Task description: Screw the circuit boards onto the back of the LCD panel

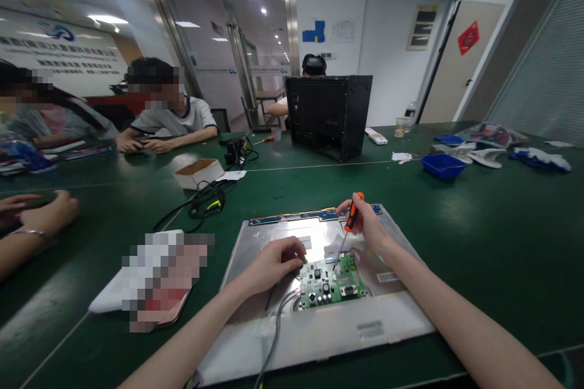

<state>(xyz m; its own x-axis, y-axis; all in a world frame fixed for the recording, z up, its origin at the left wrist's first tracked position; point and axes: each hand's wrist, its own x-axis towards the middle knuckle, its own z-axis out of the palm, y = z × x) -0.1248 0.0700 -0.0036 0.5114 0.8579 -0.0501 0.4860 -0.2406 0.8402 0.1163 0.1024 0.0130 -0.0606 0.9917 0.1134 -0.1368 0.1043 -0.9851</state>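
A metal-backed display panel (264, 243) lies flat on the table before me, with a green circuit board (329, 282) on it. My right hand (365, 222) is closed round the orange and black handle of a screwdriver (354, 214), its shaft slanting down to the board's upper edge. At the board's upper left corner, my left hand (277, 262) rests with curled fingers; whether anything is between its fingertips is hidden. Grey cables (276, 331) run from the board's left side over the panel's near edge. A blue strip board (296, 217) lines the panel's far edge.
Left of the panel lie a white packet (141, 267) and a black cable (201, 200) beside an open white box (199, 174). A black monitor casing (328, 115) stands at the back. A blue tray (442, 165) sits right. Another person's hands (45, 213) are at the left edge.
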